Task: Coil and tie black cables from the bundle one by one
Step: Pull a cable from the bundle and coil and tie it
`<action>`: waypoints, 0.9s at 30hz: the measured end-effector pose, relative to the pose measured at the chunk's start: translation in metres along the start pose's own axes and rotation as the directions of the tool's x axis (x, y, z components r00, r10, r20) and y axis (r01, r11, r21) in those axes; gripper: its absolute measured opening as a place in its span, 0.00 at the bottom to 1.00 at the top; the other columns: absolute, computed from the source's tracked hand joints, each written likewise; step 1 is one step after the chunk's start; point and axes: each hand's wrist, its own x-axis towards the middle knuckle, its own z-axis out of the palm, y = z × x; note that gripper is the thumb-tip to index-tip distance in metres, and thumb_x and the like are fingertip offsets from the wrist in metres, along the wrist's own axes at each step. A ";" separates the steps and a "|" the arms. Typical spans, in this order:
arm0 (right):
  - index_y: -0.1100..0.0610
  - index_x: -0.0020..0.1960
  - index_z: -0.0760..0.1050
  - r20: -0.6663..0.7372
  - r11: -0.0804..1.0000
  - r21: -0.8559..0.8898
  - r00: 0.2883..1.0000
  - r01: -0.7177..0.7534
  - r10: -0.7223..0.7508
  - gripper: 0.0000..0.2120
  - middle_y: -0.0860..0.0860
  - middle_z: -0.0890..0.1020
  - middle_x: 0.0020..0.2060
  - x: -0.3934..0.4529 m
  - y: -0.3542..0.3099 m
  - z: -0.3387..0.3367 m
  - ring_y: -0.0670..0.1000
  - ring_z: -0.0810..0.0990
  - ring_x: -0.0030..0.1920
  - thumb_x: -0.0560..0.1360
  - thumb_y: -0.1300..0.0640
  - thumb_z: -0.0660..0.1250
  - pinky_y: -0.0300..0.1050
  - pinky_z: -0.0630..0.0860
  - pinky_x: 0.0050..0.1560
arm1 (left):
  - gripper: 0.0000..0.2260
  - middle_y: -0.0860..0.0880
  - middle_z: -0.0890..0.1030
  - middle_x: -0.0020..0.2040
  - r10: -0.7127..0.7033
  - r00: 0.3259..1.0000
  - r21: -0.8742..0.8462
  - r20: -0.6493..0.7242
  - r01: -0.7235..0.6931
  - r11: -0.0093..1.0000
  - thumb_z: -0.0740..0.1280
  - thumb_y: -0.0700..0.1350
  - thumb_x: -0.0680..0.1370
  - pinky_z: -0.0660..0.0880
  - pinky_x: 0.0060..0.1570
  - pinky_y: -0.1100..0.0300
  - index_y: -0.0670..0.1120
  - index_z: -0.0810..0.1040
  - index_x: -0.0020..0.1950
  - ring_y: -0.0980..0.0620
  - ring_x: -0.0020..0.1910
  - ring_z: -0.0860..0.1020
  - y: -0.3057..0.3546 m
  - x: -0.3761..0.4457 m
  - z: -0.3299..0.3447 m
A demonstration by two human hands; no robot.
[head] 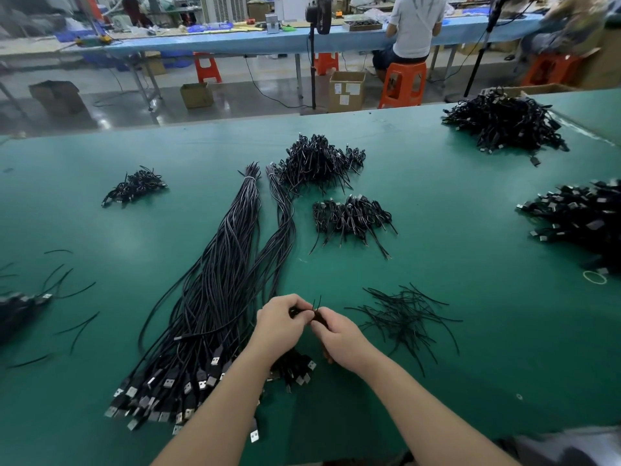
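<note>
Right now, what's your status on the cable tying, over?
Left hand and right hand: both grip one small coiled black cable, tie ends sticking up. Long black USB cable bundle lies left of hands. Loose black tie wires right. Nothing blocking.

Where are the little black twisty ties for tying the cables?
In the head view, the loose pile of thin black twist ties lies on the green table, just right of the right hand and below the small heap of coiled black cables.

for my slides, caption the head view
Both hands twist a tie around a coiled black cable above the green table.
</note>
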 end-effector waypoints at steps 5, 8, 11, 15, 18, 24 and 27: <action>0.53 0.44 0.67 -0.130 0.930 -0.349 0.978 0.111 -0.166 0.13 0.46 0.73 0.33 -0.001 0.005 0.013 0.51 0.72 0.33 0.83 0.48 0.58 0.49 0.67 0.34 | 0.06 0.56 0.84 0.43 -0.099 0.990 0.059 0.102 0.094 0.994 0.75 0.46 0.75 0.79 0.56 0.51 0.56 0.82 0.40 0.55 0.47 0.81 0.009 0.009 -0.018; 0.51 0.42 0.64 -0.164 0.874 -0.458 0.950 0.164 -0.265 0.13 0.46 0.72 0.32 -0.003 0.008 0.021 0.53 0.72 0.31 0.83 0.47 0.58 0.47 0.64 0.32 | 0.06 0.53 0.84 0.42 -0.127 0.983 0.076 0.131 0.118 0.990 0.76 0.44 0.74 0.80 0.51 0.56 0.53 0.84 0.40 0.55 0.45 0.81 0.010 0.009 -0.025; 0.52 0.42 0.65 -0.190 0.838 -0.505 0.920 0.209 -0.344 0.14 0.47 0.73 0.31 -0.007 0.008 0.024 0.54 0.70 0.30 0.83 0.46 0.59 0.47 0.66 0.32 | 0.05 0.52 0.85 0.43 -0.170 0.975 0.079 0.144 0.159 0.984 0.77 0.43 0.74 0.79 0.53 0.55 0.51 0.85 0.40 0.54 0.47 0.82 0.009 0.005 -0.027; 0.55 0.41 0.70 -0.221 0.794 -0.547 0.868 0.267 -0.444 0.14 0.51 0.76 0.31 -0.012 0.007 0.029 0.53 0.67 0.28 0.83 0.49 0.61 0.47 0.65 0.30 | 0.05 0.51 0.85 0.42 -0.201 0.969 0.058 0.147 0.194 0.979 0.77 0.42 0.72 0.79 0.51 0.56 0.50 0.85 0.38 0.54 0.46 0.82 0.008 0.001 -0.030; 0.56 0.42 0.72 -0.223 0.760 -0.574 0.834 0.306 -0.504 0.12 0.50 0.77 0.31 -0.014 0.005 0.030 0.53 0.69 0.27 0.82 0.52 0.61 0.45 0.64 0.29 | 0.05 0.51 0.86 0.42 -0.193 0.969 0.052 0.155 0.188 0.981 0.77 0.42 0.73 0.78 0.49 0.58 0.51 0.85 0.38 0.54 0.46 0.82 0.008 -0.001 -0.033; 0.57 0.46 0.75 -0.234 0.763 -0.564 0.824 0.317 -0.516 0.11 0.51 0.79 0.32 -0.016 0.004 0.031 0.54 0.74 0.28 0.82 0.53 0.59 0.46 0.68 0.29 | 0.05 0.55 0.85 0.45 -0.074 0.982 0.050 0.174 0.066 0.997 0.74 0.43 0.75 0.78 0.49 0.63 0.53 0.85 0.48 0.58 0.47 0.82 0.004 -0.008 -0.038; 0.57 0.45 0.73 -0.219 0.761 -0.570 0.837 0.308 -0.502 0.13 0.51 0.78 0.33 -0.016 0.003 0.031 0.55 0.75 0.29 0.83 0.52 0.57 0.49 0.70 0.30 | 0.08 0.57 0.84 0.49 -0.048 0.987 0.047 0.150 0.042 0.998 0.69 0.43 0.78 0.77 0.51 0.63 0.54 0.83 0.53 0.61 0.49 0.80 0.002 -0.011 -0.044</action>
